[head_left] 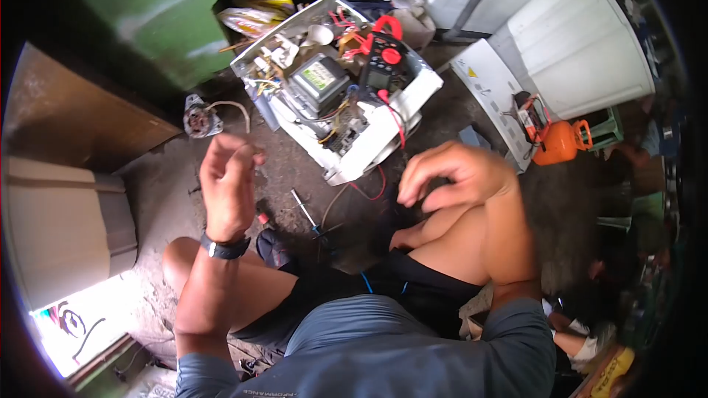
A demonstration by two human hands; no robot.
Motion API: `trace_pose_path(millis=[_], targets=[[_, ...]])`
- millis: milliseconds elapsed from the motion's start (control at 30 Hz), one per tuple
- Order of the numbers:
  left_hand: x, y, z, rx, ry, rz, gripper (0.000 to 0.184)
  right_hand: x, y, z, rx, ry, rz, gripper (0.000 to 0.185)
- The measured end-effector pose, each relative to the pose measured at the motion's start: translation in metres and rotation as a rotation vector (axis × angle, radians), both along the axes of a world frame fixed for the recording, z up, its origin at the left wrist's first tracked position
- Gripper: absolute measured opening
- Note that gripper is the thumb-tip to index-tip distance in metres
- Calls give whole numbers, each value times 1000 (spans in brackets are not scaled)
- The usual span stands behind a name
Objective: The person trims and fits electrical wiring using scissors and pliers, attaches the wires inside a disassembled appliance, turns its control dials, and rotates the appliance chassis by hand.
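My left hand [228, 184], wearing a dark wristwatch [225, 248], is raised above the floor, fingers loosely curled and slightly blurred. No object shows in it. Just beyond its fingertips lies a small round motor-like part [200, 117] with a pale wire. My right hand [466, 173] hovers in front of my bent leg, fingers bent and thumb apart, holding nothing visible. Between and beyond my hands sits an opened white appliance casing [424, 92] with a transformer [318, 82] and wiring inside. A black and red clamp meter [381, 66] rests on it, its red lead hanging over the edge.
A screwdriver [303, 206] lies on the floor between my legs. To the right are a white panel [487, 74] and an orange gas cylinder [562, 143]. Cardboard-coloured and brown boxes [81, 103] stand at left; a green panel [147, 15] is behind. Plastic bags sit at the back.
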State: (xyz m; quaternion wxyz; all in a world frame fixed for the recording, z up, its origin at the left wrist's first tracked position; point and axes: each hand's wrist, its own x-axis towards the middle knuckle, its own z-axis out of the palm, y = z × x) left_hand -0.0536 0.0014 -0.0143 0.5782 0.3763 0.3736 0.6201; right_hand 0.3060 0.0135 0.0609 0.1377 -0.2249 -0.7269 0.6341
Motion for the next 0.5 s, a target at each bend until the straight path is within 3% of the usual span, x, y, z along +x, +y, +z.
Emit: trace_pose_path(millis=[67,167,267,333,367,500], targets=[[0,1,-4,10,-15,-10,4,46,0,9,-177,1,-264,22],[5,4,-14,-33,-28,-39,5,133,14,-25,-210,-323,-512,30],[18,6,-19,-51,-37,-88,4,216,-2,-133,-337,-665,-617,26],[24,5,-20,-58,-72,-125,4,273,-40,-283,-86,-476,-604,24],[25,4,-22,-100,-75,-130,4,268,-47,-330,-127,-635,-655,25],[34,1,-28,-182,-106,-69,4,202,-56,-403,-247,-1119,-744,29]])
